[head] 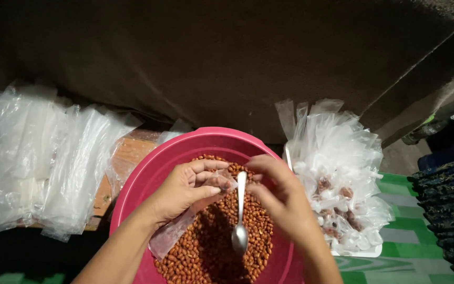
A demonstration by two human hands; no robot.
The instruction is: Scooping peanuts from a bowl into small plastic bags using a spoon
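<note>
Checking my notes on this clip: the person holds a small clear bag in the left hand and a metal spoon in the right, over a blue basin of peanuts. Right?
Not quite: the basin is pink, not blue, as the head view shows. The rest holds: the left hand holds a small clear bag, the right hand a metal spoon, over the peanuts.

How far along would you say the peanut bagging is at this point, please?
Done: several filled bags lie in the white tray. In hand: the left hand holds an empty small bag, the right hand the spoon. Left: many peanuts in the pink basin; empty bags piled alongside.
</note>
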